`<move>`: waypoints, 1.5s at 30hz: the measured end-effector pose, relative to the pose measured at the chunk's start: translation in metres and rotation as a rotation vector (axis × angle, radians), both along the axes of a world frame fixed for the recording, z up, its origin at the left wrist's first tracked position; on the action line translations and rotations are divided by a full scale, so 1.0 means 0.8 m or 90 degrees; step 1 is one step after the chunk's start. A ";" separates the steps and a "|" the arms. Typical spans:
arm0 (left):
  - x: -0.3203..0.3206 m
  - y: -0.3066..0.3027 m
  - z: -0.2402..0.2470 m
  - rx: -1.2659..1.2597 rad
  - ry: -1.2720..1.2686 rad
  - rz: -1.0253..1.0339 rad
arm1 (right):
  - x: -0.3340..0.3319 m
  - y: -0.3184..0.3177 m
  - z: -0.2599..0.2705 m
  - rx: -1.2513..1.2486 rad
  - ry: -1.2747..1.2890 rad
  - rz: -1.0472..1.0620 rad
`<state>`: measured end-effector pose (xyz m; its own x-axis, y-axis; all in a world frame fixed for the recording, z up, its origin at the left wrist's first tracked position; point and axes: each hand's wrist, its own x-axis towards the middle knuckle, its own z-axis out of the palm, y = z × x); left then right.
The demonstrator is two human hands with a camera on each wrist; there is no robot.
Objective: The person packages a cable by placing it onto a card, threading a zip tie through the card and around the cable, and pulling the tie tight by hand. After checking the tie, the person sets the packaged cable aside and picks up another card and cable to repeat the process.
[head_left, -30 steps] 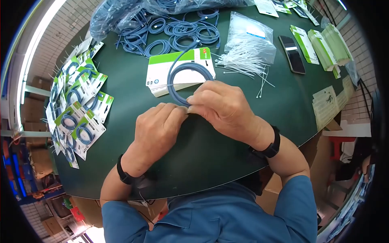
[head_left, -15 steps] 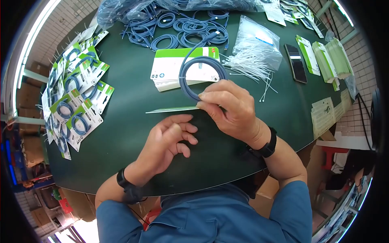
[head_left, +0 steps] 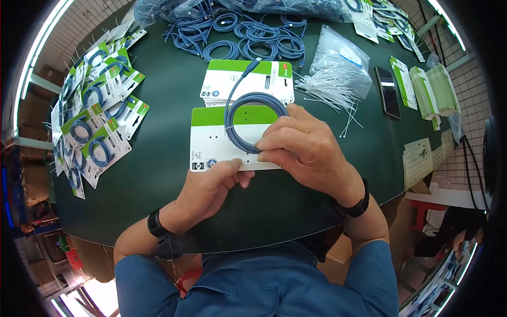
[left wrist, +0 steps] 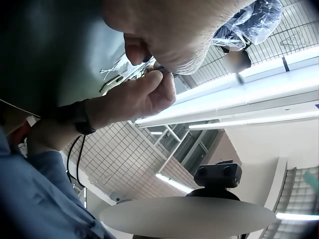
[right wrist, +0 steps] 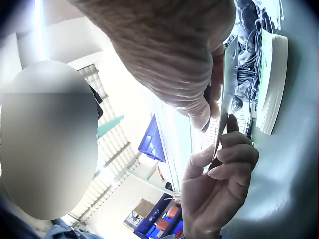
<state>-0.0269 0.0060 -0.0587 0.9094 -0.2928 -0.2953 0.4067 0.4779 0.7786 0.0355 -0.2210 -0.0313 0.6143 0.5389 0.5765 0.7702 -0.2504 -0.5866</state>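
A green and white card [head_left: 211,148] faces up in the head view, its lower edge pinched by the left hand [head_left: 208,187], thumb on top and fingers beneath. The right hand [head_left: 311,150] pinches a coiled blue cable [head_left: 232,119] that lies over the card's right part, with the card's right edge at its fingers. One cable end points up past the card. In the right wrist view the card [right wrist: 229,74] is edge-on between the right hand [right wrist: 169,50] and the left hand [right wrist: 219,184].
Behind the card lies a card stack [head_left: 222,79]. Farther back are loose coiled cables [head_left: 222,50]; white zip ties [head_left: 327,87] and a phone [head_left: 388,92] lie to the right. Cards with cables [head_left: 100,150] pile up at left. More green cards [head_left: 422,87] stand at far right.
The left hand let go of the card, then took its lower edge again. The card has turned from edge-on to face up, and the cable coil has come down over it.
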 end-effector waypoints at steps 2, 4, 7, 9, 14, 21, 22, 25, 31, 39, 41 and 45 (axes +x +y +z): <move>0.008 -0.011 0.004 0.014 -0.030 0.001 | 0.000 -0.001 0.003 -0.026 -0.018 -0.027; 0.017 -0.020 0.006 0.041 -0.083 0.013 | 0.000 -0.002 0.003 -0.040 -0.026 -0.048; 0.030 -0.022 0.002 0.070 -0.149 -0.029 | 0.003 -0.001 -0.004 -0.013 -0.049 -0.037; 0.035 -0.021 -0.003 0.084 -0.179 -0.050 | 0.004 -0.003 -0.007 -0.005 -0.042 -0.039; 0.041 -0.008 -0.014 0.139 -0.229 -0.090 | 0.007 -0.004 -0.014 0.013 -0.006 -0.027; 0.030 -0.017 -0.014 0.137 -0.166 0.001 | 0.007 0.012 -0.034 0.054 0.070 0.030; 0.029 -0.023 -0.015 0.156 -0.171 0.051 | 0.005 0.016 -0.037 0.069 0.080 0.036; 0.031 -0.030 -0.020 0.200 -0.174 0.148 | -0.002 0.024 -0.043 0.079 0.094 0.029; 0.043 -0.018 -0.005 0.274 -0.190 0.123 | -0.003 0.024 -0.034 0.069 0.087 0.010; 0.045 -0.016 0.002 0.222 -0.079 0.076 | -0.005 0.020 -0.028 0.061 0.167 0.021; 0.045 -0.014 0.000 0.221 -0.077 0.075 | -0.006 0.022 -0.028 0.063 0.168 0.022; 0.045 -0.014 0.000 0.215 -0.092 0.082 | -0.008 0.025 -0.029 0.069 0.180 0.025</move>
